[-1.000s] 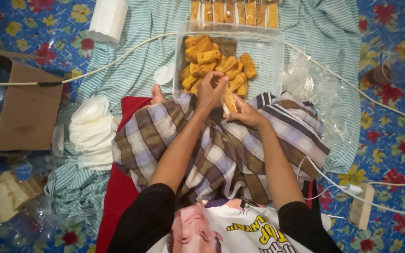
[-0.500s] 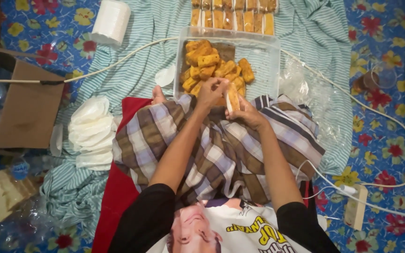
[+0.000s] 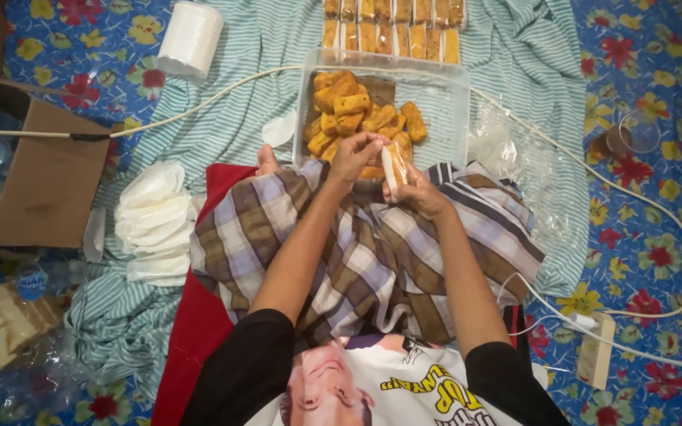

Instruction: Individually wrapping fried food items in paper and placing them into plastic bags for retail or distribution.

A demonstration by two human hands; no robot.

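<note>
Bagged snack (image 3: pixel 395 167) now between hands (image 3: pixel 388 170)

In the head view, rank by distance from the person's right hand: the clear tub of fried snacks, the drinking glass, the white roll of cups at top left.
From the right hand:
1. Clear tub of fried snacks, right in front of the hand.
2. Drinking glass, off to the right on the flowered mat.
3. White roll of cups, far top left on the striped cloth.

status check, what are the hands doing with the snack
Right hand holds bagged snack upright. Left hand pinches the bag top. Both over near edge of the tub of fried pieces. Nothing in the way.
</note>
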